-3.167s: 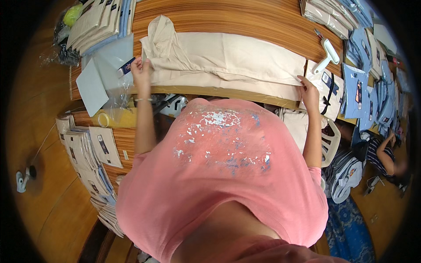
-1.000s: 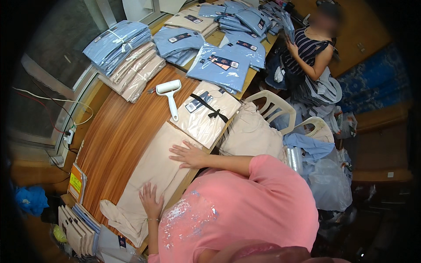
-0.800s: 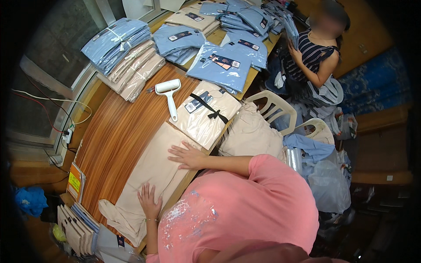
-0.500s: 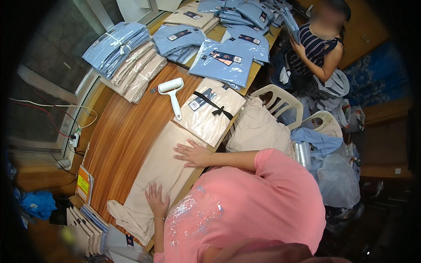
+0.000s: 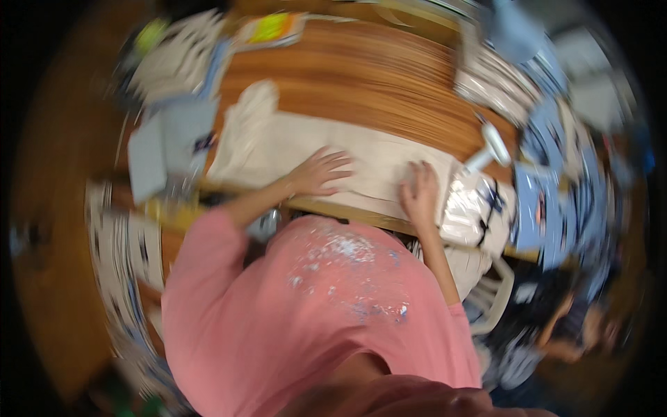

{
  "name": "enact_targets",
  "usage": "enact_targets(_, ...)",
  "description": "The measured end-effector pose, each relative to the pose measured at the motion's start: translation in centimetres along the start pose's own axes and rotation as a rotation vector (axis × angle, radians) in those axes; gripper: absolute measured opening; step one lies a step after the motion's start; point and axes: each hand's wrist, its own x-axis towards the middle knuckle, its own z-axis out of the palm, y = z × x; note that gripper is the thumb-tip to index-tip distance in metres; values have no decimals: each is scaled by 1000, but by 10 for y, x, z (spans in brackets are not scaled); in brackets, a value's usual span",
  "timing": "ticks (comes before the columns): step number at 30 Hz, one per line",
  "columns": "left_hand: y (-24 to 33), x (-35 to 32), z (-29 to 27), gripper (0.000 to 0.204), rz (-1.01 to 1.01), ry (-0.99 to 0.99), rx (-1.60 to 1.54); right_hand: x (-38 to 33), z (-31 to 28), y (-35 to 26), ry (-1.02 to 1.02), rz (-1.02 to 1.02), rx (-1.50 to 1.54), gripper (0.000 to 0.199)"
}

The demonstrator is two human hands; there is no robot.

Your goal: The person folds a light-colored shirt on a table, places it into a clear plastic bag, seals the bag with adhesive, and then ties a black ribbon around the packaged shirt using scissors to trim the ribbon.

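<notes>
A wood-grain table (image 5: 347, 76) spans the blurred head view. Along its near edge lies a long cream cloth (image 5: 379, 167), bunched at its left end. The person's left hand (image 5: 321, 172) and right hand (image 5: 420, 193) rest on it, fingers extended, grip released; a white roller (image 5: 493, 147) lies by a bagged cream garment (image 5: 469, 207) to the right

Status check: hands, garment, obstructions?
Left hand and right hand open, empty, over beige garment; contact unclear. Garment's left end bunched, rest flatter. Wrapped packet by right end.
</notes>
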Motion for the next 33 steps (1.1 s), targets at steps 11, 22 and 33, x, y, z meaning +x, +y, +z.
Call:
enact_targets(11,15,-36,-32,48,110,345,-265,214,174,-184,-125,-895,-121,42)
enact_targets(22,-143,-121,-88,26,-603,824,-677,152,93,-258,-845,-807,202,30)
enact_targets(33,-143,-80,-101,61,-654,-447,-692,50,-17,-147,-267,486,638,28)
